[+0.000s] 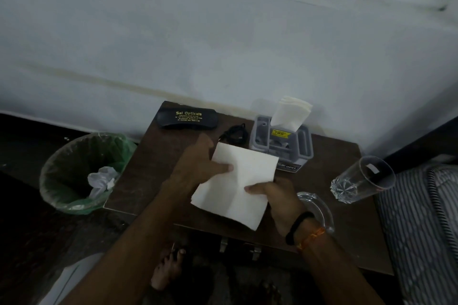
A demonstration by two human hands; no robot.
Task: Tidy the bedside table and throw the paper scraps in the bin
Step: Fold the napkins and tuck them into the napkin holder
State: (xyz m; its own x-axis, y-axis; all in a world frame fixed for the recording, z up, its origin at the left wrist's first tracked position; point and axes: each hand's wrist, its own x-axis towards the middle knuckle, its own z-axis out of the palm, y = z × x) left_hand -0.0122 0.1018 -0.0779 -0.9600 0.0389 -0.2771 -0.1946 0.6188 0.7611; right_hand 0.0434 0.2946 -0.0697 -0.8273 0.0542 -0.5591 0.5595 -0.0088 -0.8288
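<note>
White paper napkin [238, 186] held flat above the middle of the dark wooden bedside table [158, 156], gripped from both sides. Left hand [200, 166] clamped on the napkin's left edge, thumb lying across the top face, remaining fingers hidden beneath the sheet. Right hand [280, 203] pinching the near right edge, thumb on top pointing left, other fingers out of sight under the paper. Black band and orange thread around the right wrist.

On the far left corner of the table, a black spectacle case [188, 118] lettered "Sai Opticals" in yellow. Just right of it, a coiled black cable [235, 134]. Farther right, against the wall, a grey plastic organiser [281, 142] with a yellow price sticker and a bundle of white tissues [290, 112] standing up out of it. Near the right edge, a clear drinking glass [364, 178], looking tilted in the wide lens. Beside the right wrist, a clear glass ashtray [319, 208], partly covered by the arm.

On the floor left of the table, touching its side, a bin [74, 171] lined with a green bag, crumpled whitish plastic or paper [101, 181] inside. Striped bedding [426, 225] at the right. Bare foot [168, 270] on the floor near the table front. Pale wall [223, 44] behind.
</note>
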